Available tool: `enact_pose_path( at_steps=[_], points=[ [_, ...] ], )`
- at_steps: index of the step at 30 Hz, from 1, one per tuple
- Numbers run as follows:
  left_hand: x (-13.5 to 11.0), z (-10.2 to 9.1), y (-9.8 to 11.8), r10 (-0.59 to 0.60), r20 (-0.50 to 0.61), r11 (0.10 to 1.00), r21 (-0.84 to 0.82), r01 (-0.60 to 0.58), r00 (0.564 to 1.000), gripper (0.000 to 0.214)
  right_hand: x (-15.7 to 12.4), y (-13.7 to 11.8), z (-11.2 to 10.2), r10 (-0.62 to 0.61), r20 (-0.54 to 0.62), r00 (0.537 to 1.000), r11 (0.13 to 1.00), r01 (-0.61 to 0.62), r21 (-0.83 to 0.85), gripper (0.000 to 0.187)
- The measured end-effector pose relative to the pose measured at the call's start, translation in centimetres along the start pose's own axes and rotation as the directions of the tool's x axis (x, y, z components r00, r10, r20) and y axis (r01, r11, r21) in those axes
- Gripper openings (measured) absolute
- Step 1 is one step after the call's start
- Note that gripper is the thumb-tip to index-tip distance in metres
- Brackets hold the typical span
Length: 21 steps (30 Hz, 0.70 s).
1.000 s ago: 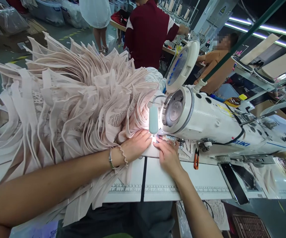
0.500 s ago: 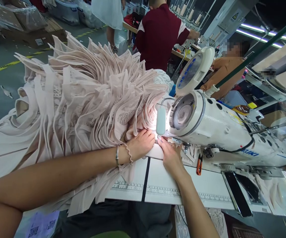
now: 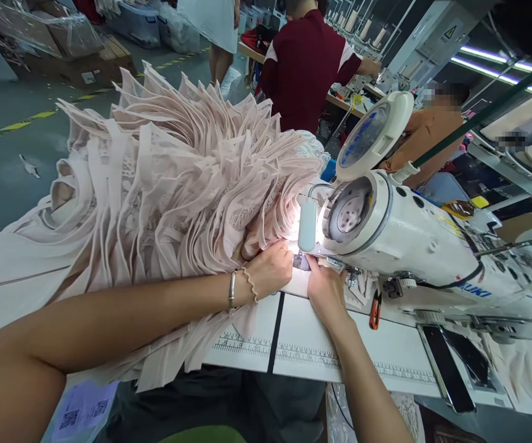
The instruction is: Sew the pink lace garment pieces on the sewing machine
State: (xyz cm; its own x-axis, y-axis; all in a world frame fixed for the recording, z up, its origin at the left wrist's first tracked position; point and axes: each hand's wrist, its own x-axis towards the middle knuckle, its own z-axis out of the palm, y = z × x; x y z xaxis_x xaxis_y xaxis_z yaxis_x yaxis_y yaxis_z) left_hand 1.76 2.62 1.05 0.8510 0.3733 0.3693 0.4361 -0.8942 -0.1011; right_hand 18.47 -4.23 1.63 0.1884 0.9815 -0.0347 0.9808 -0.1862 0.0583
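While a seam looks to be mid-run under the sewing machine at centre frame, the left hand curls its fingers down on the pink fabric piece just beside the lit needle, its grip closed on the cloth. The right hand pinches the same piece, fingertips pressed together. Feeding further calls for flat, even guidance across the desk. A pink garment pile fills the left of the frame.
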Motion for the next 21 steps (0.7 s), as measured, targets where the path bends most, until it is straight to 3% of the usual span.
enact_pose_path(
  at_steps=[2, 5, 8, 12, 16, 21],
  points=[
    [0.3, -0.1, -0.2, -0.021, -0.002, 1.000, 0.008, 0.021, 1.000, 0.031, 0.1, -0.5, -0.8, 0.050, 0.047, 0.998, 0.999, -0.050, -0.012, 0.056],
    [0.9, -0.1, -1.1, -0.091, 0.055, 0.992, -0.084, 0.095, 0.994, 0.026, -0.1, -0.9, -1.2, 0.062, 0.001, 0.998, 0.997, -0.062, -0.038, 0.054],
    [1.5, 0.1, -2.0, -0.124, 0.111, 0.963, -0.226, 0.147, 0.986, 0.011, -0.2, -0.6, -0.6, -0.044, -0.076, 0.996, 0.998, 0.040, -0.047, 0.053],
    [1.7, 0.4, -2.3, -0.127, 0.175, 0.930, -0.322, 0.178, 0.976, 0.016, -0.3, 0.4, 0.8, -0.220, -0.223, 0.950, 0.975, 0.223, -0.010, 0.052],
    [1.6, 0.3, -2.0, -0.124, 0.191, 0.923, -0.339, 0.184, 0.974, 0.016, -0.3, 1.2, 2.0, -0.241, -0.343, 0.908, 0.969, 0.245, -0.032, 0.055],
    [1.5, 0.4, -1.9, -0.142, 0.183, 0.927, -0.320, 0.195, 0.973, 0.018, -0.4, 1.8, 2.5, -0.281, -0.324, 0.903, 0.954, 0.299, 0.007, 0.062]
  ],
)
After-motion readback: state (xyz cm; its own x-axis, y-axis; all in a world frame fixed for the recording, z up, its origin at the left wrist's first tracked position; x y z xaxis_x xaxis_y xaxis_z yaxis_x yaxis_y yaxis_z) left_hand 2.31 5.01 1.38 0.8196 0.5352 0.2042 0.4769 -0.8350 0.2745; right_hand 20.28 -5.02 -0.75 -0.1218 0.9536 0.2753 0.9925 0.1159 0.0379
